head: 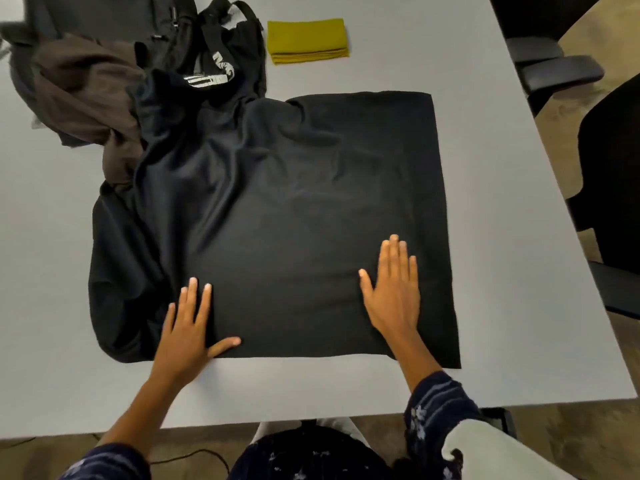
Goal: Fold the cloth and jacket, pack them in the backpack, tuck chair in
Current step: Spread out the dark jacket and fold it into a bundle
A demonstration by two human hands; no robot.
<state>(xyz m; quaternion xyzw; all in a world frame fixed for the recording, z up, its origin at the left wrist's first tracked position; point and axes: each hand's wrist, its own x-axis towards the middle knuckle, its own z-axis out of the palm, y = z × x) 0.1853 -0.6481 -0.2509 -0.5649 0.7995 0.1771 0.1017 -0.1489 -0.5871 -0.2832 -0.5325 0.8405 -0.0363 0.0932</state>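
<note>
Both hands are flat on the black cloth (311,220), nothing gripped: left hand (190,327) lies palm-down, fingers straight, on the cloth's near-left part, and right hand (394,292) does the same on its near-right part. So this reads like the smoothing step before a fold.

To do it well, I'd say press outward from the cloth's middle and chase the wrinkles up toward its far-left part, where the fabric is bunched. The right side of the cloth already lies flat with clean straight edges; use that as the fold reference.

Room-wise: bare table (502,202) runs along the cloth's right edge and near edge, so folding right-to-left or pulling toward the body looks easy. Left of the cloth it's tighter. A brown garment (86,91), maybe the jacket though it's too rumpled to be sure, touches the cloth's far-left part, and the black backpack (207,43) sits just beyond that. A folded yellow cloth (308,39) sits past the far edge, apart from it. Chairs (554,67) stand off to the cloth's right, beyond the table edge.
</note>
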